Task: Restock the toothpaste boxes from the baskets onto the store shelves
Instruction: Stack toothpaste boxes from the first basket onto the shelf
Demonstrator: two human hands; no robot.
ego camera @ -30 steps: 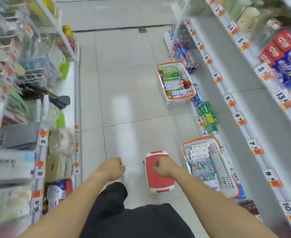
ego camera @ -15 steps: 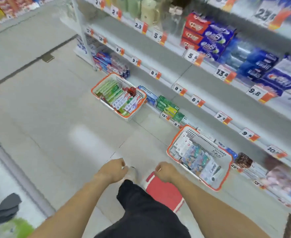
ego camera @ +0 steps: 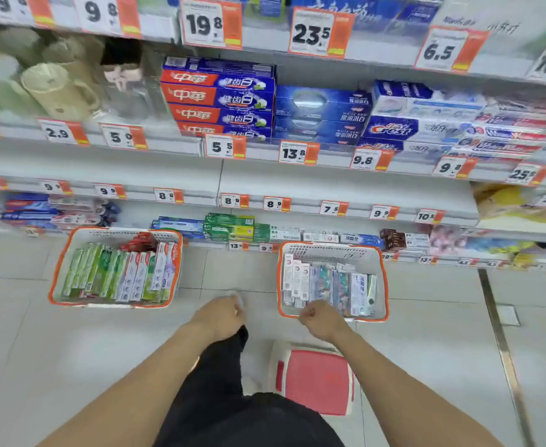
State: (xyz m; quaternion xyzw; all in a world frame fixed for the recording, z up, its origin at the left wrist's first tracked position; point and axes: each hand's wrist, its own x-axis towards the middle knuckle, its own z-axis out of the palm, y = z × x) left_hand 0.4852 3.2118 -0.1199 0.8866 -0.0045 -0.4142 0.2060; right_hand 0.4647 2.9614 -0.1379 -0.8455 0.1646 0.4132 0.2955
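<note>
Two white baskets with orange rims stand on the floor before the shelves. The left basket (ego camera: 59,269) holds green, white and red toothpaste boxes (ego camera: 120,275). The right basket (ego camera: 383,279) holds white and blue toothpaste boxes (ego camera: 329,285). My left hand (ego camera: 220,317) hangs over the floor between the baskets, fingers curled, holding nothing. My right hand (ego camera: 320,319) hovers at the near rim of the right basket, fingers curled, also holding nothing. Stacked toothpaste boxes (ego camera: 220,98) fill the middle shelf; the shelf (ego camera: 297,185) below it looks bare.
A red-and-white step stool (ego camera: 313,379) stands on the floor under my right forearm. My dark-trousered leg (ego camera: 220,375) is beneath my left arm. Mugs (ego camera: 55,88) sit on the shelf at left. Price tags line every shelf edge. A metal floor strip (ego camera: 497,333) runs at right.
The view has swung from looking down the aisle to facing the shelves head-on. Both baskets now lie directly ahead. My hands stay low and hold nothing.
</note>
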